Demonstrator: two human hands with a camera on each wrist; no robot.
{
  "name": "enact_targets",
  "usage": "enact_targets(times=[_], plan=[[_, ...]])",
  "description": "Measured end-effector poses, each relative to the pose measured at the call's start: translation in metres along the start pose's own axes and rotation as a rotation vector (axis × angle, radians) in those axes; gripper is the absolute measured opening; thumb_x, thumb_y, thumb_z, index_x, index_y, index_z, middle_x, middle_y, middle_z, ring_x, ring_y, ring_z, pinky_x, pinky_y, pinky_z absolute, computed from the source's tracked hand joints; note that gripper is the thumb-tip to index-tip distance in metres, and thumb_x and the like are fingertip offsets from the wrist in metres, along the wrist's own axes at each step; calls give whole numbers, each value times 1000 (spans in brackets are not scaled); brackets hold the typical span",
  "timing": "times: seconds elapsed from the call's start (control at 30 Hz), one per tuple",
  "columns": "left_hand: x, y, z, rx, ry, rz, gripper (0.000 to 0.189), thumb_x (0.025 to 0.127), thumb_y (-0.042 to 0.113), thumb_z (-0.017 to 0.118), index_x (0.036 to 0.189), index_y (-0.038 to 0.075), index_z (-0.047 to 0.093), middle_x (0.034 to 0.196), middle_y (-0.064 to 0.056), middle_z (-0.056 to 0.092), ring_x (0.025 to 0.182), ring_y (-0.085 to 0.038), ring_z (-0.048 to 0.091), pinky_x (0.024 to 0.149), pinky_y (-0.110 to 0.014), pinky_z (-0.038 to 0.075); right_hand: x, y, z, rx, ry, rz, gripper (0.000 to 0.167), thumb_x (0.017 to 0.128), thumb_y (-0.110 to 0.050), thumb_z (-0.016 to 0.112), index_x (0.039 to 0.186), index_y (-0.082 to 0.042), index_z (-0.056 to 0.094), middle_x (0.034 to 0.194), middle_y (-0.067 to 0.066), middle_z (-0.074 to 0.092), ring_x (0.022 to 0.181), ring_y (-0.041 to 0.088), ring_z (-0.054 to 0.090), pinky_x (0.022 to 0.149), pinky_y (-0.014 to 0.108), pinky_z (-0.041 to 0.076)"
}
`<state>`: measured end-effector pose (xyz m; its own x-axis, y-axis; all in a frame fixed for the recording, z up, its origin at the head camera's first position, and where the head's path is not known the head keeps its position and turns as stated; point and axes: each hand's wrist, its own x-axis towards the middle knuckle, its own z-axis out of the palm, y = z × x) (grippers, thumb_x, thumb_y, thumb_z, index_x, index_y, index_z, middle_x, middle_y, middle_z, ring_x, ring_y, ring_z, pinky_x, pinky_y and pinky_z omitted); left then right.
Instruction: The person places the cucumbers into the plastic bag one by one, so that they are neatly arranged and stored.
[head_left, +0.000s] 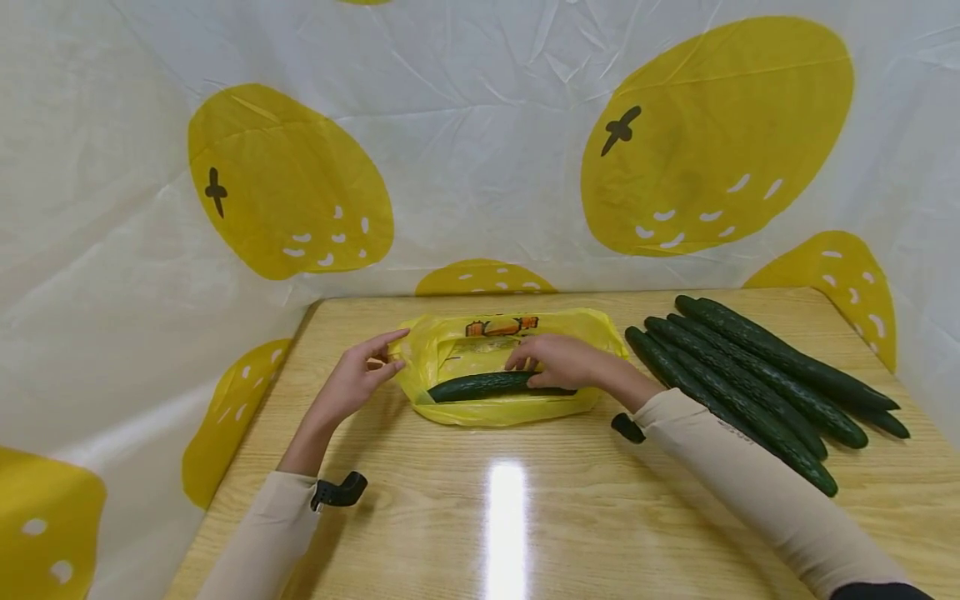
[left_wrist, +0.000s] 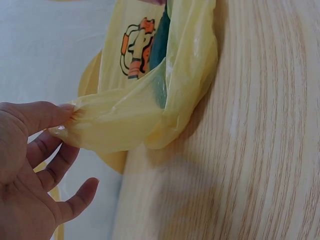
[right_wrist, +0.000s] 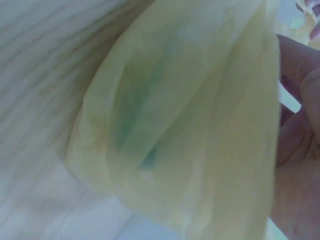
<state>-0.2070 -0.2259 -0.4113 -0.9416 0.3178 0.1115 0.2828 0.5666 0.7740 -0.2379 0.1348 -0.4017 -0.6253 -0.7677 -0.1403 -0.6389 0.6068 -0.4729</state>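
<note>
A yellow plastic bag (head_left: 480,414) lies on the table with its mouth spread wide. Inside it is a long dark green cucumber (head_left: 480,386), stretched along the near side. My left hand (head_left: 358,375) pinches the bag's left edge between thumb and forefinger; in the left wrist view the other fingers of that left hand (left_wrist: 35,165) are spread apart. Reaching into the bag from the right, my right hand (head_left: 562,361) holds the cucumber, thumb over its near side and bent fingers at the far side. In the right wrist view, the bag (right_wrist: 200,125) hides most of the fingers.
Several more cucumbers (head_left: 742,375) lie side by side at the right of the wooden table (head_left: 420,517), slanting toward the near right. A white sheet (head_left: 480,183) printed with large yellow fruit hangs behind the table and along its left side.
</note>
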Motion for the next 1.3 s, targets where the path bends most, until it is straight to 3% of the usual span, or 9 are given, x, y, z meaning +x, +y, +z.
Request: enact_targets(times=[0.43, 0.77, 0.9, 1.07, 1.3], plan=[[-2, -5, -1, -21, 7, 16, 51, 100, 14, 66, 149, 12, 53, 91, -9, 52, 100, -24, 59, 91, -49, 54, -34, -2, -20, 50, 48, -36, 37, 95, -10, 72, 132, -7, 65, 128, 12, 66, 110, 29, 66, 91, 48, 55], [-2, -5, -1, -66, 15, 13, 50, 100, 8, 65, 148, 8, 53, 91, -14, 48, 93, -29, 54, 89, -51, 52, -62, -3, -36, 120, 68, -9, 35, 97, -10, 69, 132, -11, 65, 131, 11, 63, 114, 32, 63, 93, 53, 53], [-5, 9, -2, -55, 18, 5, 45, 99, 1, 64, 143, 1, 55, 91, -19, 48, 91, -33, 56, 87, -50, 51, -72, 2, -38, 107, 88, 6, 35, 97, -13, 70, 132, -14, 65, 130, 7, 63, 114, 27, 63, 92, 51, 53], [-10, 31, -7, -66, 17, 6, 40, 97, -3, 64, 137, -1, 59, 91, -20, 48, 91, -35, 58, 88, -50, 51, -86, 6, -42, 122, 108, 26, 36, 98, -15, 69, 134, -18, 64, 129, 0, 64, 115, 26, 63, 92, 49, 54], [-10, 31, -8, -86, 13, -12, 41, 97, -3, 64, 138, -5, 57, 94, -23, 45, 90, -34, 56, 87, -47, 50, -104, 10, -48, 136, 147, 25, 36, 99, -17, 69, 135, -16, 63, 128, 3, 65, 114, 29, 63, 92, 51, 54]])
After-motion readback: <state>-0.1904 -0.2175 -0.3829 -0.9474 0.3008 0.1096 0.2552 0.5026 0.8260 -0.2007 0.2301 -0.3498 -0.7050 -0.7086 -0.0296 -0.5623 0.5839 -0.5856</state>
